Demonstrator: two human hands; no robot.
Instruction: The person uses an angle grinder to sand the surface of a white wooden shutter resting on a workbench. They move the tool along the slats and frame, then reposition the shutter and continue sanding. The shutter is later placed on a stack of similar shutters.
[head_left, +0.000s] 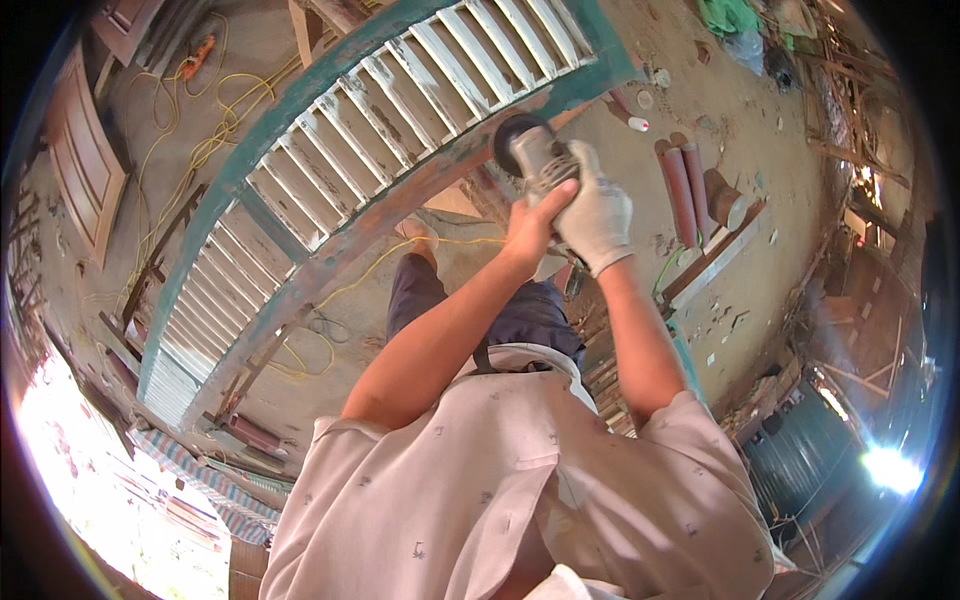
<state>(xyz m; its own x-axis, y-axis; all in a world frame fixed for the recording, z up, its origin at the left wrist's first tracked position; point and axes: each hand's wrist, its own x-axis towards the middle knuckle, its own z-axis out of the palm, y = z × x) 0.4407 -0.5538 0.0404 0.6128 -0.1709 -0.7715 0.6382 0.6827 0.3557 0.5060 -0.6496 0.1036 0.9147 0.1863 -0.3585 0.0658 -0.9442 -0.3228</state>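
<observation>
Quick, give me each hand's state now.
Left hand: bare, closed on the grinder.
Right hand: gloved, closed on the grinder too.

Grey grinder [535,155] with a dark disc, white glove [600,215] on it. The shutter [330,190] shows a teal frame worn to bare brown, slats whitish. Yellow cable [200,150] over dusty tan floor [740,170]. Pale shirt [500,490], small dark specks; navy shorts [530,315].

We are in a rough carpentry workshop: a louvred shutter frame [380,150] with worn green paint at eleven o'clock, wooden door panels [85,160] at nine, yellow cable [200,150] over dusty ground, timber scraps [850,130] at two.
</observation>
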